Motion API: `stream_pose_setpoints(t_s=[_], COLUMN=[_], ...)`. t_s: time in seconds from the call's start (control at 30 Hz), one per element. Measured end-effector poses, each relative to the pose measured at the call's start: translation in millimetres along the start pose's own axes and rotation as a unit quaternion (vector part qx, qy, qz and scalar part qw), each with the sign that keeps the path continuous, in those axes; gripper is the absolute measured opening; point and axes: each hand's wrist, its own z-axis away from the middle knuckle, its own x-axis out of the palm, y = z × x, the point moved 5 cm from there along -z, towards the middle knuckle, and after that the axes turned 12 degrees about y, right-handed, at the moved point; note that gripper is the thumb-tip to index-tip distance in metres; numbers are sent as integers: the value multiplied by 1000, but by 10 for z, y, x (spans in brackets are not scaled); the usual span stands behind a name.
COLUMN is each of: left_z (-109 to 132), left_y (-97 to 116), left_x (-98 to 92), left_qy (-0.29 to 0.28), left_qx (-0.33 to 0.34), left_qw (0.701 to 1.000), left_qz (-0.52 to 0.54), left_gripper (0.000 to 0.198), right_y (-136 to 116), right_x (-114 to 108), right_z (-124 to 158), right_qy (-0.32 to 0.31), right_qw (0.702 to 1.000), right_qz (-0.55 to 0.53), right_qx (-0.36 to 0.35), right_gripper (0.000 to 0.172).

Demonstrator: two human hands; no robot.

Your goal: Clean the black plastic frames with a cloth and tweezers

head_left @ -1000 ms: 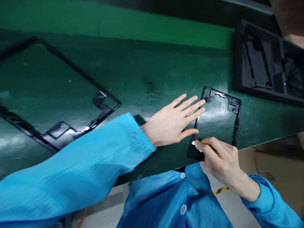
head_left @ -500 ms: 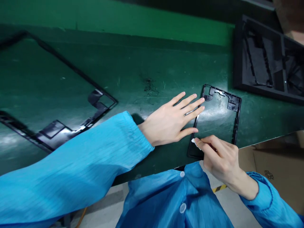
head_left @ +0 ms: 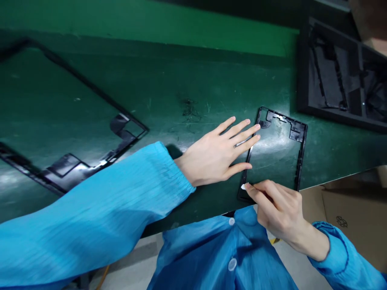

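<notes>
A thin black rectangular plastic frame (head_left: pixel 303 151) lies on the green table (head_left: pixel 163 88), close to its front edge. Across the frame's left side my left hand (head_left: pixel 220 151) rests flat, its fingers spread and its fingertips over that rail. My right hand (head_left: pixel 279 209) pinches a small white piece (head_left: pixel 244 186), perhaps cloth or paper, between thumb and forefinger. The white piece is at the lower left rail of the frame, near the corner. Part of the frame's near side is hidden behind my right hand.
A larger black frame (head_left: pixel 90 85) lies at the left, partly under my left sleeve. At the back right stands a black divided tray (head_left: pixel 335 114) with black frame parts inside. Dark scribble-like strands or marks (head_left: pixel 190 109) show mid-table. A cardboard box (head_left: pixel 350 221) is below the right edge.
My right hand has moved slightly down along the frame's left rail with the white piece, toward the near corner. My left hand stays in place.
</notes>
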Motion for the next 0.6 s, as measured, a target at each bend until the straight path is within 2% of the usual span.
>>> stream_pose_setpoints(t_s=[0.17, 0.3, 0.47, 0.6], left_z=[-1, -2, 5, 6], left_y=[-1, 1, -3, -1], left_x=[-1, -9, 3, 8], left_qy=[0, 4, 0, 2], left_qx=[-1, 3, 1, 3], left_qw=[1000, 1000, 1000, 1000], left_qz=[-5, -2, -4, -4], left_gripper=[70, 69, 69, 69], right_y=[19, -6, 12, -14], right_x=[-12, 13, -9, -5], right_z=[-2, 5, -8, 9], right_qy=[21, -2, 22, 1], right_qw=[999, 1000, 999, 1000], right_qz=[21, 3, 19, 0], right_qx=[13, 1, 14, -1], right_gripper=[13, 12, 9, 8])
